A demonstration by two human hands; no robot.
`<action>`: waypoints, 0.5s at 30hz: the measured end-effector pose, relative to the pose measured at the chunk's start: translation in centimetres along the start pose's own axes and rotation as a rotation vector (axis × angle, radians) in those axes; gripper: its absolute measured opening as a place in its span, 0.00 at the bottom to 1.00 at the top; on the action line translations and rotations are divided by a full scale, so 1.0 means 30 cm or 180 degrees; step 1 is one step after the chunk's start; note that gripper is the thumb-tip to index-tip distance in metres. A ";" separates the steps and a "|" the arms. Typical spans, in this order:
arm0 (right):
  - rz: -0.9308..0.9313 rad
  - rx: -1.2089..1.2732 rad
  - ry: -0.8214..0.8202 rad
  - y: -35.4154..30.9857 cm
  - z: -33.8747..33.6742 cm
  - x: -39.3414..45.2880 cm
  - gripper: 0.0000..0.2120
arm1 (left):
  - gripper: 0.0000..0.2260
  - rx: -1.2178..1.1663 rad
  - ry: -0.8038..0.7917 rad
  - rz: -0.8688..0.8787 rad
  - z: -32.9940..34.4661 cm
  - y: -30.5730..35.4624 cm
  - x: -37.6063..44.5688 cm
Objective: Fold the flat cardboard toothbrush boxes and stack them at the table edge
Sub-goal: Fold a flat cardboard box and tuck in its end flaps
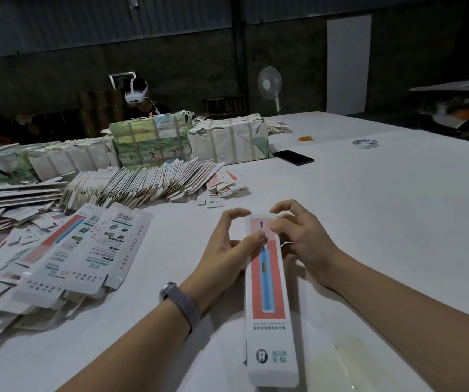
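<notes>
Both the left hand [229, 244] and right hand [298, 236] pinch one box [268, 292], closing its far end; flat boxes [80, 250] remain, none visibly stacked.

A long white toothbrush box [268, 292], red panel with a blue brush, lies lengthwise on the table [369, 210]. Flat printed box blanks [86, 250] lie heaped at left.

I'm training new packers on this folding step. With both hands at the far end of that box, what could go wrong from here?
1. Both hands, left and right, grip only the far end of the toothbrush box; the near end is unsupported and may twist or crease.
2. The heap of flat boxes lies close beside the left forearm and could be knocked.
</notes>
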State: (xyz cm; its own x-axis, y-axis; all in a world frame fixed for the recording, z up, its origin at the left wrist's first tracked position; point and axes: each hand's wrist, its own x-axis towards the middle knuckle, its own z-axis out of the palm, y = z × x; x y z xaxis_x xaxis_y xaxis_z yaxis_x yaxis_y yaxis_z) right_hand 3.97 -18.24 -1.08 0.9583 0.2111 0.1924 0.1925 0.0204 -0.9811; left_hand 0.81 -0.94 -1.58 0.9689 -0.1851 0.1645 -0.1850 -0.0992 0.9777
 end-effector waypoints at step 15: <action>0.0057 0.0170 0.0042 -0.001 -0.001 0.002 0.03 | 0.18 -0.0031 0.0062 0.0021 0.002 -0.011 0.009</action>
State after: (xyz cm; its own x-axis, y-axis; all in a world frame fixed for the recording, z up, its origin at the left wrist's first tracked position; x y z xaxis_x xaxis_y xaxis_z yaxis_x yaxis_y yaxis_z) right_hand 4.02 -18.27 -1.05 0.9643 0.1991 0.1747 0.1640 0.0691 -0.9840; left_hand 1.11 -1.01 -1.87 0.9706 -0.1667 0.1734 -0.1898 -0.0883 0.9778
